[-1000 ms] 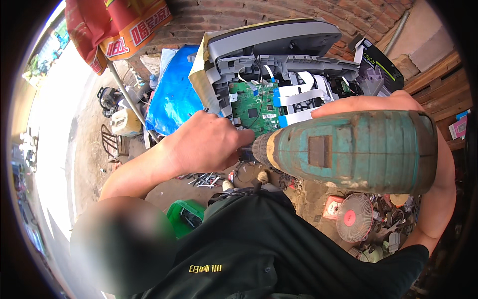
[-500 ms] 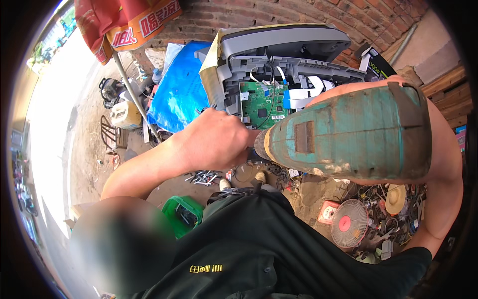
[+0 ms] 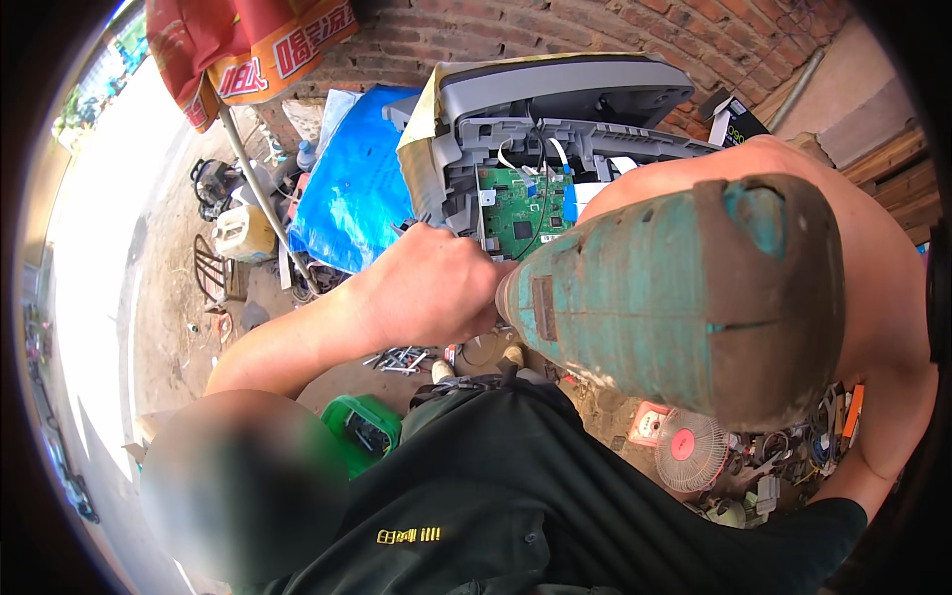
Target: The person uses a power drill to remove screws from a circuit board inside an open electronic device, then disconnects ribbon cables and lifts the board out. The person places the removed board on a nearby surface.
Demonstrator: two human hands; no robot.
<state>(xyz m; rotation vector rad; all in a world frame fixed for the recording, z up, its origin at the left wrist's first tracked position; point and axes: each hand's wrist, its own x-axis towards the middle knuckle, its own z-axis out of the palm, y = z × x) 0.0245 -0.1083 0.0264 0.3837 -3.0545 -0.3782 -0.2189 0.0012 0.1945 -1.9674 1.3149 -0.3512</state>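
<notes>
A worn teal power drill (image 3: 645, 297), stained brown with dirt, fills the right of the head view with its narrow nose toward the left. My left hand (image 3: 436, 283) is closed in a fist at that nose; whatever its fingers wrap round at the tip is hidden. My right arm (image 3: 883, 288) bends round behind the drill's body and supports it, though the right hand's fingers are out of sight. Just beyond both hands stands an opened grey printer (image 3: 565, 89). Inside it show a green circuit board (image 3: 516, 213) and white ribbon cables (image 3: 588, 198).
Blue plastic sheeting (image 3: 352, 183) lies left of the printer, against a brick wall (image 3: 476, 30). Loose tools (image 3: 402, 359) and a green bin (image 3: 347, 407) are on the ground below. At the lower right sits a round fan (image 3: 684, 446) among scrap parts.
The drill's rear end has swung lower and nearer, and my right arm has shifted with it. It covers more of the ribbon cables. My left hand has barely moved.
</notes>
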